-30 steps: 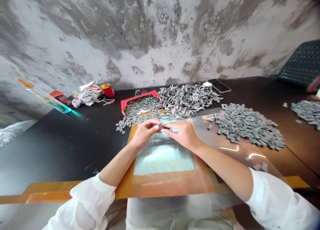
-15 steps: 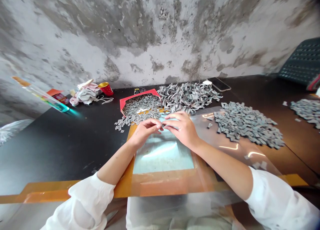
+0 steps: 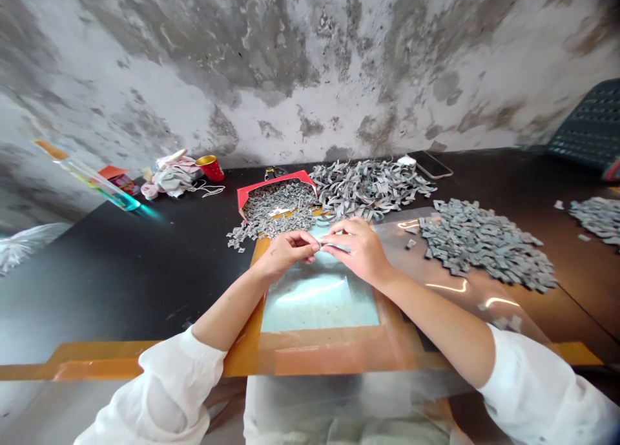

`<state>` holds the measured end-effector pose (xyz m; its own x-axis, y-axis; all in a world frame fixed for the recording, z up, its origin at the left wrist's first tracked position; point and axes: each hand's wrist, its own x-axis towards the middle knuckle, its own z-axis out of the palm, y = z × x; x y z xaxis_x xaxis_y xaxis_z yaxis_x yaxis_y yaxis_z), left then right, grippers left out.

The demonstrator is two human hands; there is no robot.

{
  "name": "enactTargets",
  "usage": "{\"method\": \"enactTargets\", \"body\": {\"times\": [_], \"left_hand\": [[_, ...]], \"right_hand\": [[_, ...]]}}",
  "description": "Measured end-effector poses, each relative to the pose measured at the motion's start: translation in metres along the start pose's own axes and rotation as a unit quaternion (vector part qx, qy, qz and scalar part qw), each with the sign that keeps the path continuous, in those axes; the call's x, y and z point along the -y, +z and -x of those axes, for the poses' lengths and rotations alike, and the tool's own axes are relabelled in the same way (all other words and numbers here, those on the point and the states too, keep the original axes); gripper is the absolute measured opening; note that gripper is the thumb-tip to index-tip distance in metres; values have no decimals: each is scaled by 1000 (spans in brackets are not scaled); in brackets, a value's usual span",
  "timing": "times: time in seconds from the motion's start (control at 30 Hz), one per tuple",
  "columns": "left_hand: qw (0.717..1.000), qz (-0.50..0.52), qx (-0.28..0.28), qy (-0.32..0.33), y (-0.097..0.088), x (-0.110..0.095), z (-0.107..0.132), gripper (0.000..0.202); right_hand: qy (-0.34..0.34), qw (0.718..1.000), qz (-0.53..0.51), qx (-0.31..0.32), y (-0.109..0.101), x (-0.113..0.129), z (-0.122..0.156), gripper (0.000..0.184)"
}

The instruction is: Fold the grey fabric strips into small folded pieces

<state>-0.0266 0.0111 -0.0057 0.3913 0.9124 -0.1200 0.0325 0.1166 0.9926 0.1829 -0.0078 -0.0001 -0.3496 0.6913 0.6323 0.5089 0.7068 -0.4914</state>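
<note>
My left hand (image 3: 287, 256) and my right hand (image 3: 359, 250) meet above a pale blue sheet (image 3: 320, 309) taped to the table. Thumbs and forefingers of both pinch a small grey piece (image 3: 318, 245) between them; most of it is hidden by the fingertips. Just beyond the left hand, a red-edged open box (image 3: 278, 188) spills small grey pieces (image 3: 241, 237) onto the table. Behind the right hand lies a heap of longer grey fabric-like strips (image 3: 371, 185). Right of that hand, a wide pile of short grey folded pieces (image 3: 484, 241) rests partly on clear plastic film.
A red cup (image 3: 210, 168), crumpled cloth (image 3: 174, 175) and a clear tube with blue liquid (image 3: 123, 201) stand at the back left. A phone (image 3: 433, 165) lies near the wall. Another grey pile (image 3: 598, 216) and a dark basket (image 3: 588, 125) are far right.
The view has shifted slightly, so everything sits a little further right. Both hands keep their pinch, with only small finger movement around the grey piece.
</note>
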Motion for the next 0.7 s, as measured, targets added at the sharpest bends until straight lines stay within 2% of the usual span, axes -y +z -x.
{"method": "enactTargets", "body": {"times": [0.17,0.3,0.4,0.5,0.6,0.7], "left_hand": [[999,20,20,-21,-1,-7,2,44],[1000,3,-2,-2,3,-5,2,43],[999,-15,-13,26,5,0,0,37],[992,-102,-22,74,6,3,-1,29],[963,-214,-51,155,5,4,-1,22],[955,-220,-43,192,5,4,0,18]], "right_hand": [[-6,1000,-11,2,1,-2,-1,17],[11,997,-68,25,6,-2,0,16],[58,988,-140,33,9,-2,0,16],[133,964,-224,51,12,-4,-1,14],[207,932,-292,63,13,-8,-1,17],[260,898,-350,65,13,-7,-2,30]]}}
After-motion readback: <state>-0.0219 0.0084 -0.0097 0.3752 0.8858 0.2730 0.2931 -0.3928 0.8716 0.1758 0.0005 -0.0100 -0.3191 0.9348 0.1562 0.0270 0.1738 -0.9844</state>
